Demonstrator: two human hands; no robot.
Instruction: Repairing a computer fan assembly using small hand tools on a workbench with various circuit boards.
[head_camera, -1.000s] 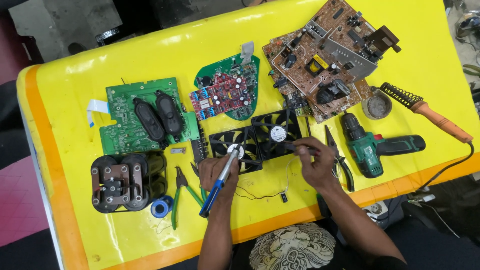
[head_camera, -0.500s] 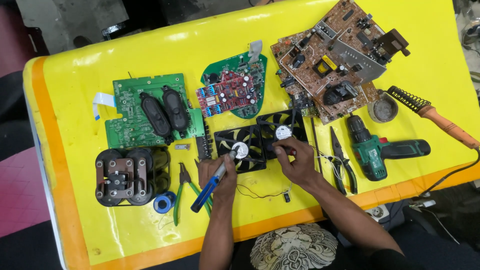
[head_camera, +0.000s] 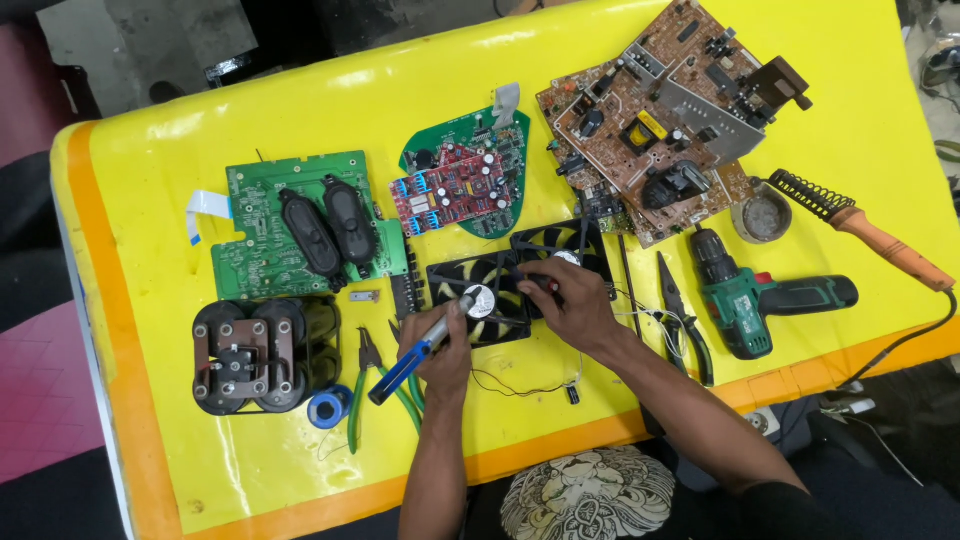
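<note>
Now I am gripping a blue-handled tool in my left hand | tip touching black fan | right hand pinching fan's edge | yellow bench

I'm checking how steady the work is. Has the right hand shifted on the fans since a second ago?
Yes. The right hand has moved left, from the right fan toward the left fan.

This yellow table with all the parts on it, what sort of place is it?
Likely an electronics repair bench: circuit boards lie about, with a soldering iron and a cordless drill, while the person's hands work on black cooling fans.
</note>
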